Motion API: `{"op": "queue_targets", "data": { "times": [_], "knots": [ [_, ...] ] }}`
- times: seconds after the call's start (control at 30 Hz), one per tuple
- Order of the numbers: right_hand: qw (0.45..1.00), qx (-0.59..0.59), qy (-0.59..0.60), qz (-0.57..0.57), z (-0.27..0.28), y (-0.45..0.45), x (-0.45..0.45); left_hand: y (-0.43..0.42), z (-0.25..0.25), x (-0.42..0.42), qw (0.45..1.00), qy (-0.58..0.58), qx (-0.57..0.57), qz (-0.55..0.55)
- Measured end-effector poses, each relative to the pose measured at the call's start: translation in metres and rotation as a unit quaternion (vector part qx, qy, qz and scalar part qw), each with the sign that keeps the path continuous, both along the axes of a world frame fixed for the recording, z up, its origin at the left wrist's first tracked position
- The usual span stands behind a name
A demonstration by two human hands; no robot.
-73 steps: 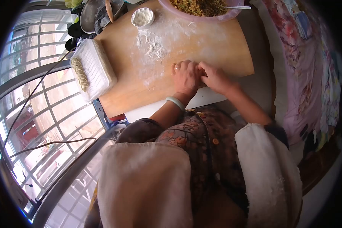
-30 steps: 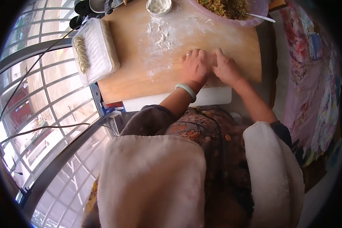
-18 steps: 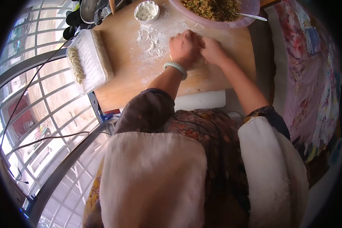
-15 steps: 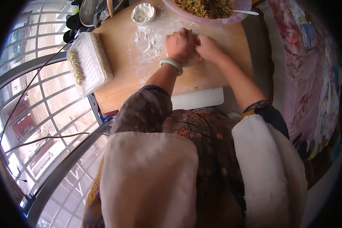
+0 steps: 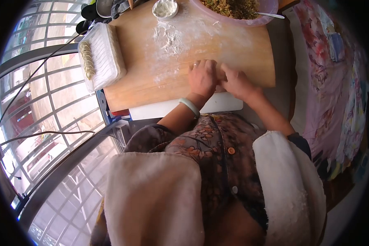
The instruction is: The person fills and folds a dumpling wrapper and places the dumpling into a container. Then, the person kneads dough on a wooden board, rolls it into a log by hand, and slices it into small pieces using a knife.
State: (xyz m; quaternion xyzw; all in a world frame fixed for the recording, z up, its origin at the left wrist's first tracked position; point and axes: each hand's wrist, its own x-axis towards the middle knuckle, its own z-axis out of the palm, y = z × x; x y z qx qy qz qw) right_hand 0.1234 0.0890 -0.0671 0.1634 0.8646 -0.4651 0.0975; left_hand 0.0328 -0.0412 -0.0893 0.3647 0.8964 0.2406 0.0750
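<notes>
My left hand (image 5: 202,78), with a pale bangle (image 5: 190,107) at its wrist, is closed near the front edge of the wooden board (image 5: 143,74). My right hand (image 5: 236,82) meets it from the right, fingers curled in against the left ones. Whatever lies between the two hands is hidden by the fingers. Beyond them, loose white flour (image 5: 170,39) is scattered over the board. A small white bowl of flour (image 5: 165,8) stands at the far side. Farther right is a large pinkish bowl (image 5: 250,22) of chopped filling (image 5: 229,8), with a pale spoon handle (image 5: 271,15) sticking out.
At the board's left edge sits a clear plastic tray (image 5: 106,61) with a row of dumplings (image 5: 87,61) along one side. A white strip (image 5: 151,110) runs along the near edge. Barred windows are at left; a floral cloth (image 5: 320,90) hangs at right.
Both hands have come nearer to my body, from the floury middle of the board to its front edge. They stay together. The view has shifted slightly.
</notes>
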Motion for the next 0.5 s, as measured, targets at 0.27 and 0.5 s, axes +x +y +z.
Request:
{"op": "queue_targets", "data": {
  "times": [0.27,0.5],
  "knots": [
    [0.997,0.055,-0.057,0.015,-0.019,0.027,-0.034,0.036,-0.015,-0.025,0.999,0.002,-0.024,0.043],
    [0.989,0.001,-0.08,-0.126,-0.024,0.042,-0.06,0.079,-0.009,-0.072,0.999,-0.012,-0.016,0.034]
  ]
}}
